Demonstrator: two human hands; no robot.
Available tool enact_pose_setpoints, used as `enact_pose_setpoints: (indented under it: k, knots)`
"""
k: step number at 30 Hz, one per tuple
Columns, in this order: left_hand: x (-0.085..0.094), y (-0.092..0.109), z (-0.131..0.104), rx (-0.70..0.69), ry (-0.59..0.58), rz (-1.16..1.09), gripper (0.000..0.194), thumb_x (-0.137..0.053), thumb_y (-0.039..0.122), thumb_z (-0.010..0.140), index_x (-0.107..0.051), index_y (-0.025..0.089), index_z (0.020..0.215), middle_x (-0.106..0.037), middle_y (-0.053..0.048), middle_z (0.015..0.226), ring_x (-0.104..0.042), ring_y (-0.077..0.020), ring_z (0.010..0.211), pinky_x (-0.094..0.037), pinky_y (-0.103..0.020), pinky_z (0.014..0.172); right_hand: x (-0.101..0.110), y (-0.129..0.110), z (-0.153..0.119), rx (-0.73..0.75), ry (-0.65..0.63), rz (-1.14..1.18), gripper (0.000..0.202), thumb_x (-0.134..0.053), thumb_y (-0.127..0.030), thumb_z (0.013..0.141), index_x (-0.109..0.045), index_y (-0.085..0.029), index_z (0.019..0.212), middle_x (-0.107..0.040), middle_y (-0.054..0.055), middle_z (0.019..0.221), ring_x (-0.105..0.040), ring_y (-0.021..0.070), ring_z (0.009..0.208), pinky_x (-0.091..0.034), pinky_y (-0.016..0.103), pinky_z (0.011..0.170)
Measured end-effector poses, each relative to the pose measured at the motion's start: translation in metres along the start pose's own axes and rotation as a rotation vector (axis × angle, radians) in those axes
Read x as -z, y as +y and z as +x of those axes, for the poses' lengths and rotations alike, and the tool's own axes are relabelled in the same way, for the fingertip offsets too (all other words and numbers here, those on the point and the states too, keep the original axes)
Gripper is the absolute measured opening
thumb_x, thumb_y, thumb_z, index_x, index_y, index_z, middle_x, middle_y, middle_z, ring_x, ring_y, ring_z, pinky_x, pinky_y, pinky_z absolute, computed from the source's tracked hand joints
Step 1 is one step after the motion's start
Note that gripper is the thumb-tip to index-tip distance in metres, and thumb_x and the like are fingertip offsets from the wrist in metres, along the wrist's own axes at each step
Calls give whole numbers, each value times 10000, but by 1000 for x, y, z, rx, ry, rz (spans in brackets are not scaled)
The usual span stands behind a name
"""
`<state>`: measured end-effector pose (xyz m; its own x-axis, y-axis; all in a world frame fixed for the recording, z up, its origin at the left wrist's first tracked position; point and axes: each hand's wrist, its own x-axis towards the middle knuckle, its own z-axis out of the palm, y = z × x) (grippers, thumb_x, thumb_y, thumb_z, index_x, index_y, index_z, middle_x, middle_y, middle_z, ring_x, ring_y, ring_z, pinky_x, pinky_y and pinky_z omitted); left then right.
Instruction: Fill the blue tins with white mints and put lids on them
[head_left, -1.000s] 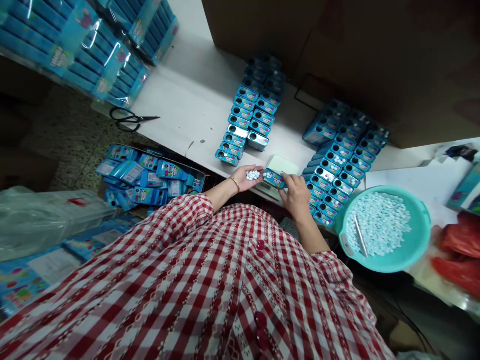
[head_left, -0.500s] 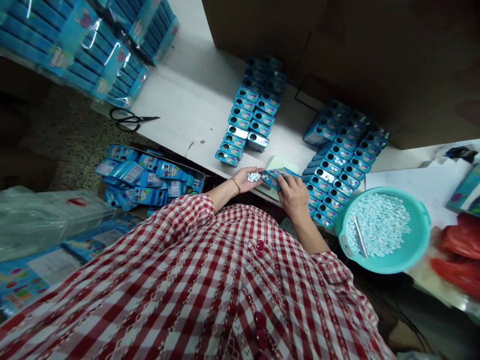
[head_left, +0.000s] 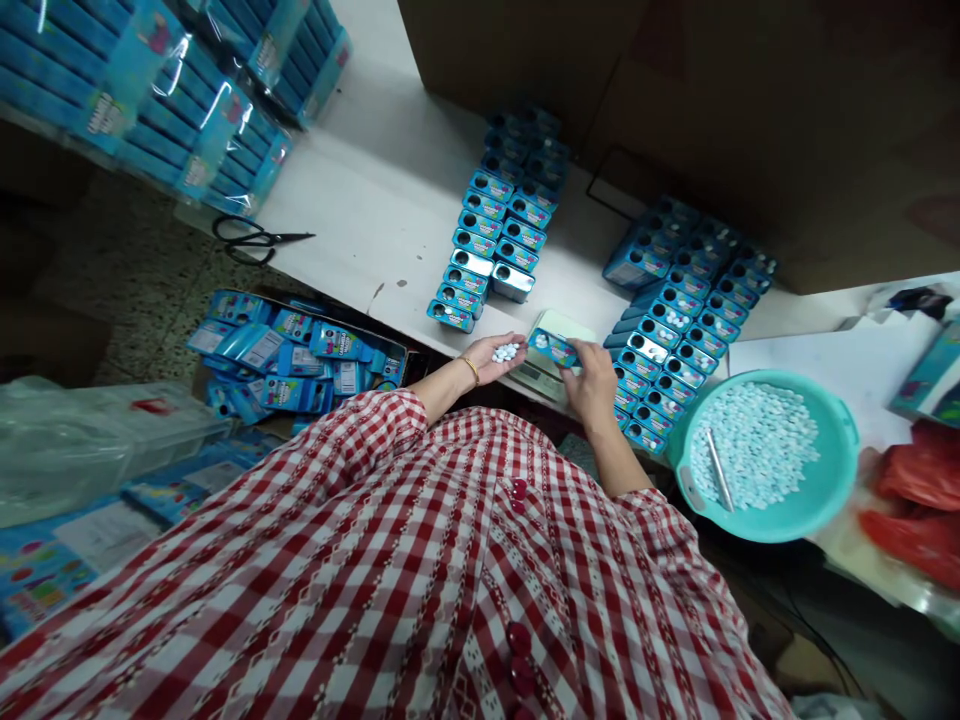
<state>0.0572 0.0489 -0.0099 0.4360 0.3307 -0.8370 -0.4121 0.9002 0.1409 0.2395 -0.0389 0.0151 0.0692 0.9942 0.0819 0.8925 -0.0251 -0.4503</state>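
My left hand (head_left: 487, 360) is palm up and cupped, with a small heap of white and pale blue candies (head_left: 505, 352) on it. My right hand (head_left: 594, 378) grips a small blue candy box (head_left: 553, 347) by its right end, over a pale kitchen scale (head_left: 568, 320). Candies show at the box's round opening, which faces my left palm. The box and palm are slightly apart. Beyond my left hand stands a double row of blue boxes (head_left: 472, 242) with dark round openings. To the right of my right hand, more boxes (head_left: 660, 335) stand in rows, several with candies at their openings.
A turquoise basin (head_left: 844, 455) of candies with a metal tube (head_left: 718, 470) stands at right. Scissors (head_left: 251, 238) lie at the table's left edge. Below them is a carton of loose blue boxes (head_left: 300, 350). Wrapped packs (head_left: 187, 100) are stacked at upper left; a brown carton (head_left: 675, 130) stands behind.
My right hand has drawn the box slightly away from my left palm and tilted it back, so its opening and top now show. My left hand stays in place with the candies.
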Motion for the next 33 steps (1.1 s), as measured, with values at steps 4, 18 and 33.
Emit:
enact_pose_setpoints:
  k: [4, 18, 33]
  knots:
    - [9, 7, -6, -48, 78, -40, 192, -484, 124, 884, -630, 68, 773, -637, -85, 680, -635, -118, 646, -533, -205, 613, -29, 31, 8, -170, 69, 351, 351, -512, -384, 818, -534, -194, 1112, -611, 70, 1037, -572, 216, 951, -474, 366, 851]
    - [47, 11, -38, -63, 144, -92, 176, -466, 92, 876, -639, 74, 901, -655, -72, 691, -653, -122, 632, -554, -219, 597, 21, 53, -2, -200, 135, 220, 563, -553, -460, 812, -453, -202, 1303, -538, 119, 1272, -511, 257, 1167, -421, 465, 984]
    - [55, 15, -45, -67, 193, -138, 223, -462, 74, 857, -653, 52, 970, -659, -101, 686, -658, -152, 667, -556, -239, 629, 20, 34, 7, -60, -49, 81, 654, -575, -536, 788, -430, -179, 1316, -512, 150, 1275, -454, 293, 1207, -368, 488, 1010]
